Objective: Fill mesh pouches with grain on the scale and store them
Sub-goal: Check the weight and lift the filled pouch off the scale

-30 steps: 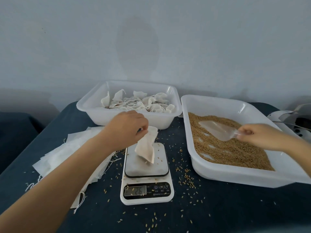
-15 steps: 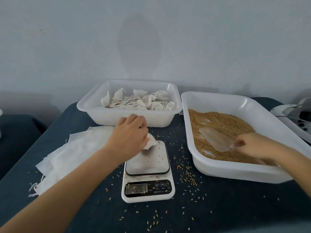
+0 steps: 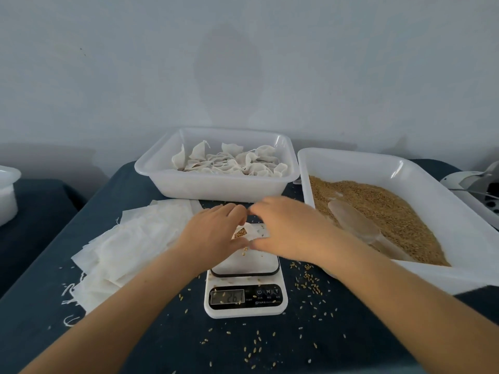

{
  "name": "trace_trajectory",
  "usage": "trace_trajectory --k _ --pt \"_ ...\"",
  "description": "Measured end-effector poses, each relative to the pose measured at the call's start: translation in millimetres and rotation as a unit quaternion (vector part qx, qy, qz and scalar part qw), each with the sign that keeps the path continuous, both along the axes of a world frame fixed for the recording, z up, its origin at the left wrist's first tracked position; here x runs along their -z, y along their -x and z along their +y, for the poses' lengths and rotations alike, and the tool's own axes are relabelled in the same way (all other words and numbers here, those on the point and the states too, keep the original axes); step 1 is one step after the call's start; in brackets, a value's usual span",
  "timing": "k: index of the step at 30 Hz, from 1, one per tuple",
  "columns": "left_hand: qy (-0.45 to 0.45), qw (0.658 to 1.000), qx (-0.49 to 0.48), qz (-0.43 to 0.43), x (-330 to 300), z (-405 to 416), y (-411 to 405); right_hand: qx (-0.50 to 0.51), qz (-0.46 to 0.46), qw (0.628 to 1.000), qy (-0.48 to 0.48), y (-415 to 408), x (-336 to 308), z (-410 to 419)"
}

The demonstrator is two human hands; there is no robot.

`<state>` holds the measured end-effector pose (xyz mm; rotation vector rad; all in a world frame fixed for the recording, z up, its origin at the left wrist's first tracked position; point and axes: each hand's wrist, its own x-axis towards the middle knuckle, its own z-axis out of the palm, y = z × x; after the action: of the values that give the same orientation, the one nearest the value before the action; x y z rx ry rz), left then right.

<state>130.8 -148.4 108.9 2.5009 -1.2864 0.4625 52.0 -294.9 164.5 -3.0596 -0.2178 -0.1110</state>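
Desk: dark blue cloth-covered desk (image 3: 162, 344), grain spilt.
Hands: left hand (image 3: 216, 233) and right hand (image 3: 286, 228) both pinch white mesh pouch (image 3: 244, 233) on white digital scale (image 3: 245, 298).
Progress: filled; closing, storing remain.

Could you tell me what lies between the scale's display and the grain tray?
Head view: only scattered loose grains on dark cloth, between the display and grain tray.

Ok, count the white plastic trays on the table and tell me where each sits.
2. The tray of filled pouches sits behind the scale; the grain tray sits to the scale's right. A white container at the far left edge is only partly in view.
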Motion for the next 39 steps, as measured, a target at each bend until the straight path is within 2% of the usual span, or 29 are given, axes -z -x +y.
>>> trace_trajectory --k 4,8,12,14,17,20,25,28,31,39 --pt "0.034 0.998 -0.024 0.038 -0.5 6.9 1.2 -0.008 -0.006 0.999 0.034 -26.8 24.7 14.6" --pt "0.138 0.983 -0.038 0.115 5.2 20.7 -1.2 -0.015 -0.019 0.998 0.059 -32.4 39.1 19.2" --pt "0.305 0.929 -0.126 0.167 29.2 39.1 -7.5 -0.008 -0.022 0.998 0.05 -30.6 49.1 19.2" --pt "0.331 0.904 -0.176 0.204 46.8 45.0 -10.1 -0.005 -0.035 0.999 0.04 -29.3 52.7 18.9" --pt "0.289 0.91 -0.206 0.216 67.5 51.1 -16.0 -0.005 -0.056 0.998 0.031 -27.5 54.5 18.2" --pt "0.245 0.931 -0.21 0.169 71.8 54.0 -28.2 -0.01 -0.058 0.998 0.032 -27.5 51.9 18.7" --pt "0.109 0.953 -0.242 0.146 78.0 58.3 -50.4 0.017 -0.034 0.999 0.026 -40.8 32.7 14.1" --pt "0.015 0.972 -0.232 0.041 92.1 57.7 -48.5 0.033 -0.036 0.999 0.003 -52.5 17.5 6.1" --pt "0.002 0.972 -0.234 0.0 97.1 54.5 -45.3 0.035 -0.043 0.998 -0.035 -58.5 6.1 -0.7" --pt "0.018 0.973 -0.23 -0.01 97.4 54.9 -44.8 0.032 -0.063 0.993 -0.092 -62.5 -12.5 -7.7"
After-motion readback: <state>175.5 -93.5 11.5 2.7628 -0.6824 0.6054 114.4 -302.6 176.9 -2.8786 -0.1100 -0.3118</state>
